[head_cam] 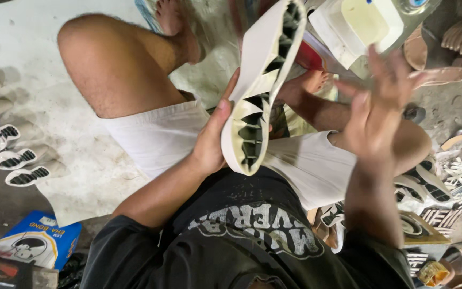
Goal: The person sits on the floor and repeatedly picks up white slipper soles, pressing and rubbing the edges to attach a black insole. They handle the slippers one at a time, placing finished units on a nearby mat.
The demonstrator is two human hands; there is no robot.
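Sitting cross-legged on a pale floor sheet (81, 160), knees spread wide, dark shirt filling the lower frame and hiding the lap. Held upright at centre, above the white shorts, a cream shoe sole (263, 85), long and curved, its hollow underside turned rightward and showing dark triangular cut-outs between pale ribs; toe end cut off by the top edge. Gripped near its heel by the left hand (212, 142), thumb along the near edge, fingers wrapped behind and hidden, so a closed grip pinching the sole. Raised just right of it, apart and touching nothing, the right hand (375, 112), fingers spread, blurred by motion, outlines hard to make out. Lined up at the far left edge, a row of finished soles (6, 155), partly cropped. More soles and scraps crowded at the right, under the right forearm. Lying low left, a blue box (36, 241). Little open room beyond the gap between both hands.
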